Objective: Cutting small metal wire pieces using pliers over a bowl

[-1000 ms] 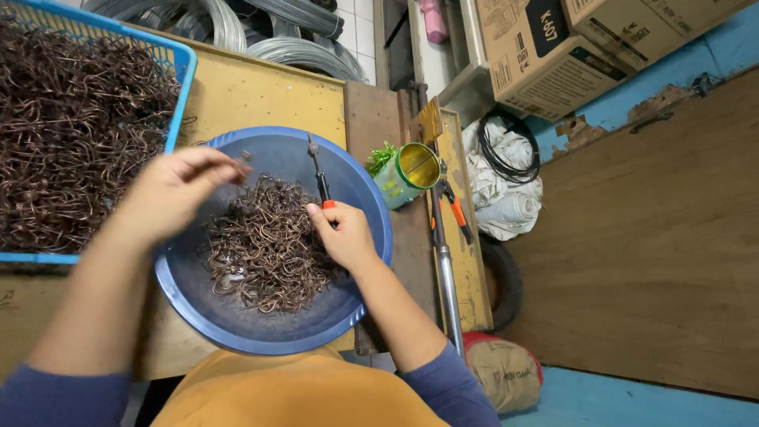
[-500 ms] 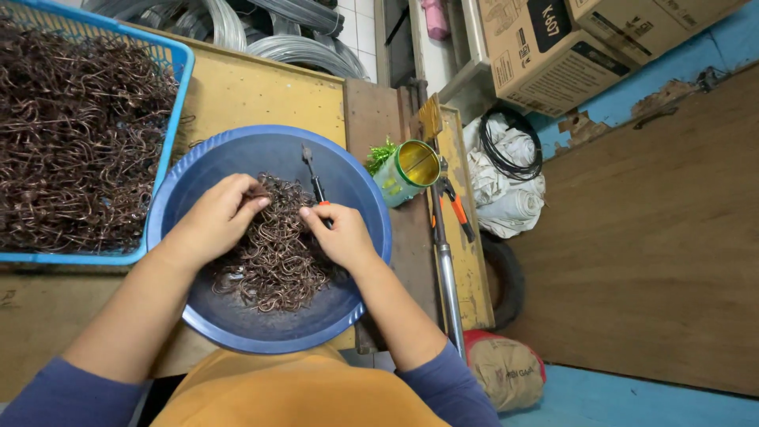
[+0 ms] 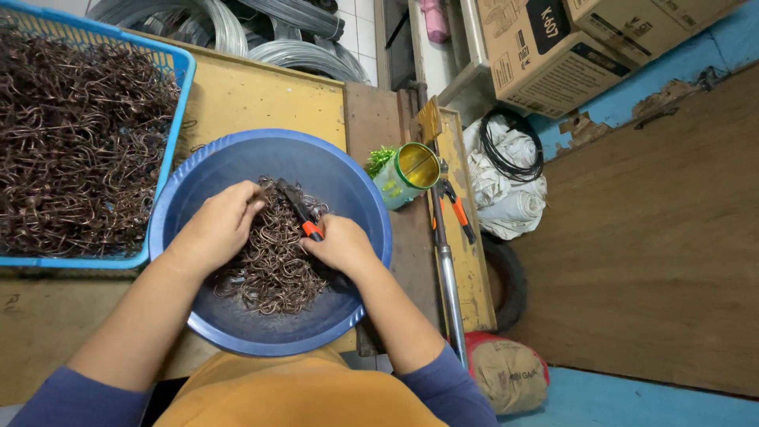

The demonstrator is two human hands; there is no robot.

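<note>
A round blue plastic basin (image 3: 348, 190) sits at the near edge of the yellow wooden desk (image 3: 253, 95), toward its right side, and in its bottom lies a tangled heap of brown bent-wire hooks (image 3: 273, 265). Both hands are down in that heap. The left hand (image 3: 217, 225) curls over the left part of the pile, its fingers bent into the wires at the top — its grip looks closed on a few of them, though which ones cannot be made out. The right hand (image 3: 341, 247) has its grip closed around the handle of a pair of pliers (image 3: 296, 207) (black with an orange band at the handle), whose dark nose points up and left across the pile toward the left fingertips. Just left of the basin, along the desk's left edge, a blue mesh basket (image 3: 175, 119) is filled with more of the same brown wire hooks (image 3: 75, 142). Past the desk's right edge a green tin can (image 3: 405, 175) with a yellow inside lies tilted on a narrow plank — beside it, an orange-handled tool (image 3: 458, 209). Coils of grey wire (image 3: 261, 32) lie beyond the far edge.
</note>
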